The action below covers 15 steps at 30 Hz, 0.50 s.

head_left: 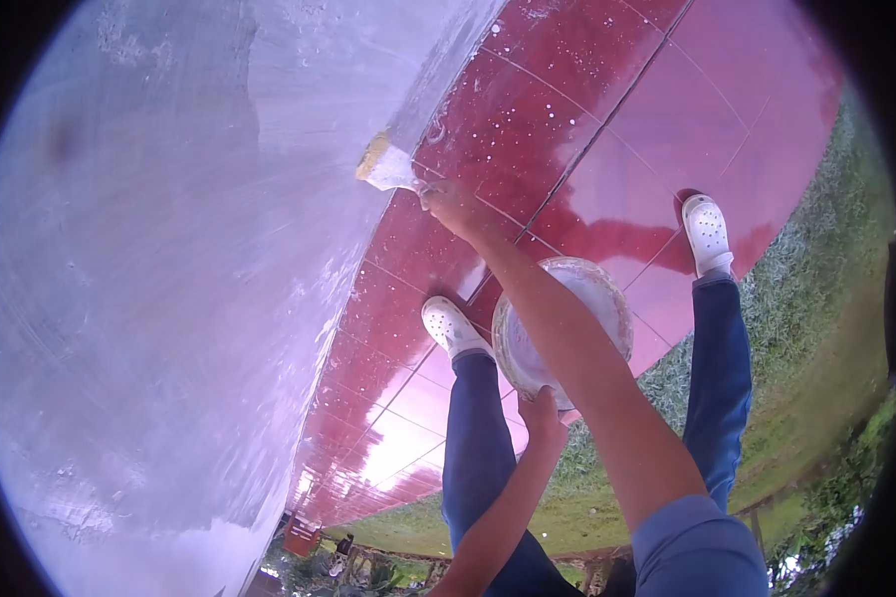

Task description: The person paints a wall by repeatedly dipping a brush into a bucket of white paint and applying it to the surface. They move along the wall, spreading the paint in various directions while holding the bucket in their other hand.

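A wide paintbrush (388, 167) with pale yellowish bristles touches the lower part of the whitish wall (189, 229). My right hand (452, 207) is closed round its handle, the arm stretched out over the bucket. A round bucket (607, 298) with a paint-smeared rim and pale contents hangs below. My left hand (543, 413) grips the bucket's near rim, with the fingers partly hidden. The right forearm crosses in front of the bucket and covers part of its opening.
Red tiles (558, 80) with white paint spots run along the wall's base. My white clogs (707, 227) stand apart on the glossy tiles, either side of the bucket. Grass (796, 328) borders the tiles on the right, with plants beyond at the bottom.
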{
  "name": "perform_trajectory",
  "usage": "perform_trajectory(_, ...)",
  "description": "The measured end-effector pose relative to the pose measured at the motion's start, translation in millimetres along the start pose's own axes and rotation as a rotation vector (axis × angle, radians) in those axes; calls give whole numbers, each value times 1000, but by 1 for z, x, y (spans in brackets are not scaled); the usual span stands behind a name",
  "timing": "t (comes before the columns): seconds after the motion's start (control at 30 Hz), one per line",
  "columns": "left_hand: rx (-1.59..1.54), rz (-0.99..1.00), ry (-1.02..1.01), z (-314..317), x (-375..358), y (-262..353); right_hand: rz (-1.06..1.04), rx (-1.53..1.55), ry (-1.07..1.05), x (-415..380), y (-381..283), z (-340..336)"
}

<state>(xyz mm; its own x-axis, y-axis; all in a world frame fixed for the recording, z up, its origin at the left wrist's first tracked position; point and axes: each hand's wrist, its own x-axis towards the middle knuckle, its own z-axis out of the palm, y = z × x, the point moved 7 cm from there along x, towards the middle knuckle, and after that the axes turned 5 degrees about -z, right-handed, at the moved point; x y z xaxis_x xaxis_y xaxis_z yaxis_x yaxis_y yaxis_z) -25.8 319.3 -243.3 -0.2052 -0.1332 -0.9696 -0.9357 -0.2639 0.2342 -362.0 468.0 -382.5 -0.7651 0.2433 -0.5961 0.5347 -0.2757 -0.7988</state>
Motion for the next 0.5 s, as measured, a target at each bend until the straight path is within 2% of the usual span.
perform_trajectory(0.03,80,-48,57,1,-8,3,15,7,-11,0,11,-8)
perform_trajectory(0.07,162,-94,104,6,-14,10,72,-189,37,4,12,-24)
perform_trajectory(0.1,61,-147,125,16,-21,15,122,-391,86,7,10,-36)
perform_trajectory(0.17,38,-139,146,17,-21,12,-203,-299,116,-13,-74,-32)
perform_trajectory(0.2,23,-133,165,15,-18,7,-314,-357,214,-38,-127,-29)
perform_trajectory(0.23,35,-123,92,8,-10,-1,-417,-409,312,-72,-170,-27)
perform_trajectory(0.27,39,-130,93,-8,-2,-13,-411,-337,190,-101,-205,-28)
perform_trajectory(0.3,-69,-69,-54,-12,11,-23,-394,-263,70,-132,-240,-29)
perform_trajectory(0.4,-249,36,-350,-36,40,-67,-674,22,-150,-193,-311,-25)
perform_trajectory(0.47,239,295,-265,-35,34,-55,-836,174,-276,-205,-330,-17)
perform_trajectory(0.5,481,424,-221,-27,30,-47,-836,202,-300,-187,-324,-14)
